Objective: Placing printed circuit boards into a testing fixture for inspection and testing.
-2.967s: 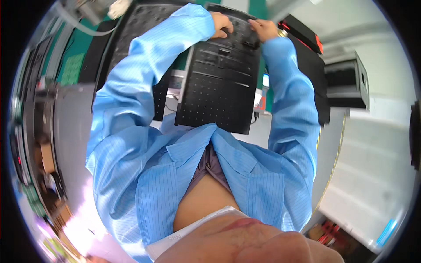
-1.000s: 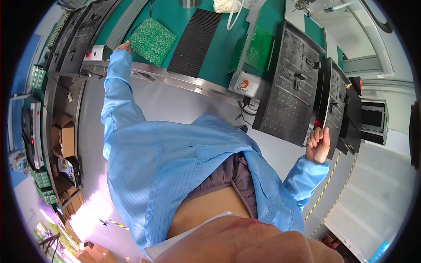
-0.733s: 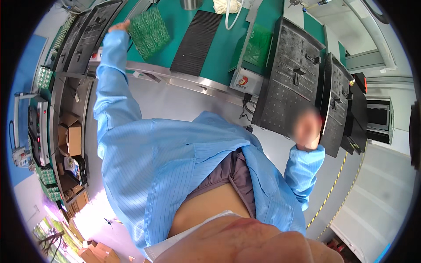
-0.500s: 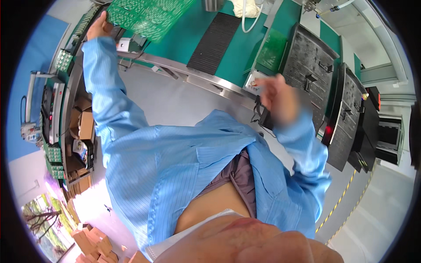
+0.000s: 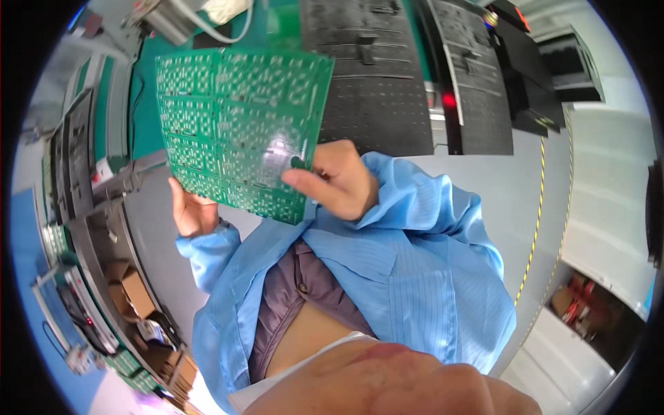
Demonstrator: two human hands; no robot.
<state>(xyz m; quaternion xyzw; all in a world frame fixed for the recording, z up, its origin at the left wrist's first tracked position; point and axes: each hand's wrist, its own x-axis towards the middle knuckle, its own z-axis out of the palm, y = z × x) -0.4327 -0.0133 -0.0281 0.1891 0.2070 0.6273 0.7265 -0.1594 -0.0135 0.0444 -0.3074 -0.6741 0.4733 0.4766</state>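
A large green circuit board panel [image 5: 235, 131], divided into repeated sections with rows of pale pads, is held up and tilted in front of me. At its lower left edge, my left hand [image 5: 195, 211] grips it, with part of the fingers hidden behind the board. My right hand [image 5: 344, 181] is closed on its right edge, the thumb lying on the front face. A bright light reflection shows on the panel near the right thumb. Blue sleeves cover both of my forearms.
Behind the board is a green-topped bench [image 5: 145, 97] with a metal cylinder [image 5: 164, 21] and white hose [image 5: 200, 28]. Black perforated plates [image 5: 380, 104] stand to the right, with black boxes [image 5: 522, 76] beyond. Shelving with a cardboard box [image 5: 138, 294] is at lower left.
The board has come from the upper left, over the bench, to in front of me. My right hand has left the bench-side device and taken the board's right edge. The view has turned right.
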